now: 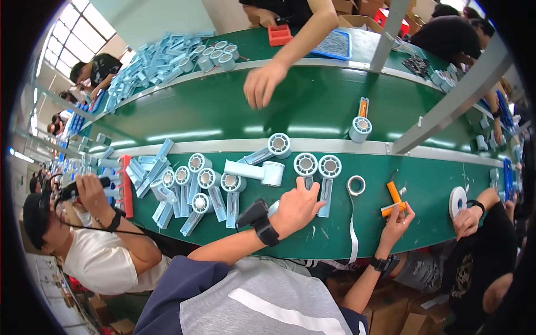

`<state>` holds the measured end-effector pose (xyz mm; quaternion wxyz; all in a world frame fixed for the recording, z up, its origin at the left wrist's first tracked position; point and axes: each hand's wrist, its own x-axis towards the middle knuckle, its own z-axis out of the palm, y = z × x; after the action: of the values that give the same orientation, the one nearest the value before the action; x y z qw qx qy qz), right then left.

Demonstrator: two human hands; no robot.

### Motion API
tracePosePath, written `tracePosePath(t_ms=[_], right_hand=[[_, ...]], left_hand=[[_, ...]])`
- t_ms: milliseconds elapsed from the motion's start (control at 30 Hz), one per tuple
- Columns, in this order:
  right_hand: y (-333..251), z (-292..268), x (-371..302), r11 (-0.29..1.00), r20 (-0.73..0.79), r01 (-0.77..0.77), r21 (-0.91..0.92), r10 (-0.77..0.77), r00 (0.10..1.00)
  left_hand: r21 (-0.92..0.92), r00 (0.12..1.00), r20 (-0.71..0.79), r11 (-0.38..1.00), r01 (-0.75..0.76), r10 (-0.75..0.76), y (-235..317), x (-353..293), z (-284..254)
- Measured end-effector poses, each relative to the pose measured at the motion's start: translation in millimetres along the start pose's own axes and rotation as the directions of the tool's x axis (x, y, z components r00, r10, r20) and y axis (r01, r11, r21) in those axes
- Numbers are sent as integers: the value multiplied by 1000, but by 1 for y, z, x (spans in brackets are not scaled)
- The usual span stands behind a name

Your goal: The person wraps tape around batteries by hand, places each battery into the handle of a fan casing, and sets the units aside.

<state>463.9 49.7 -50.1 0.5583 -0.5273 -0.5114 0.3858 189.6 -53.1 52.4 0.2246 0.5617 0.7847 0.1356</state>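
My left hand (298, 209) reaches over the table with its fingers on either side of the handle of a light blue handheld fan housing (305, 164), closed on it. Its palm hides most of that handle. A second fan housing (329, 166) lies just right of it, handle toward me. Between the thumb and fingers of my right hand (397, 224) is an orange cylindrical battery (392, 210). Another orange battery (394, 191) with thin wires lies just beyond it. Between my hands sits a roll of white tape (356, 185), its loose strip trailing to the table's near edge.
Several fan housings (207, 178) crowd the left of the green table (273, 241). Beyond a metal rail, one housing with an orange battery (360, 129) lies on the green belt (218, 106). A co-worker's hand (265, 84) hangs over it. Another person's hand (467, 222) touches a white roll (458, 202).
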Motion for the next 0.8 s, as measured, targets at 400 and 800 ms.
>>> tracePosePath(t_ms=[400,800], right_hand=[[-18,-5,-23,984,-28,-48,170,54,998],[-56,70,-47,971,97,4,241,-28,995]], left_hand=[[421,288,102,221,-880,952,-18,92,7],[676,525,-77,431,-597,848,-4,70,40]])
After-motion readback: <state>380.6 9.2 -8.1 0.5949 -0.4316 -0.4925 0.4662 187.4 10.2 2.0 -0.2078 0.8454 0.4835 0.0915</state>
